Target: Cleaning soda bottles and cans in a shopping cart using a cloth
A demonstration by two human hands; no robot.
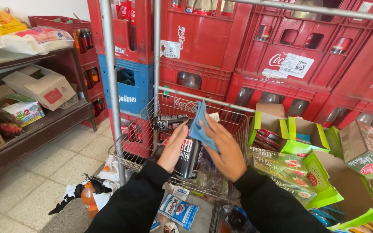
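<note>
Glossy black can (189, 157) – soft blue cloth (202, 125); bare metal wire basket (141, 129), plastic crates (203, 39).

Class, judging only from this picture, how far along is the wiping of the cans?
Done: unclear. In hand: the left hand holds a black can while the right hand presses a blue cloth on it. Left: another dark can lies in the wire basket.

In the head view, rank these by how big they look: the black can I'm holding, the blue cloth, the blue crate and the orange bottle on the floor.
1. Blue crate, clearly largest, though it stands farther back.
2. Black can in the left hand.
3. Blue cloth under the right hand; bunched, so its rank against the can is unsure.
4. Orange bottle, smallest; partly hidden.
</note>
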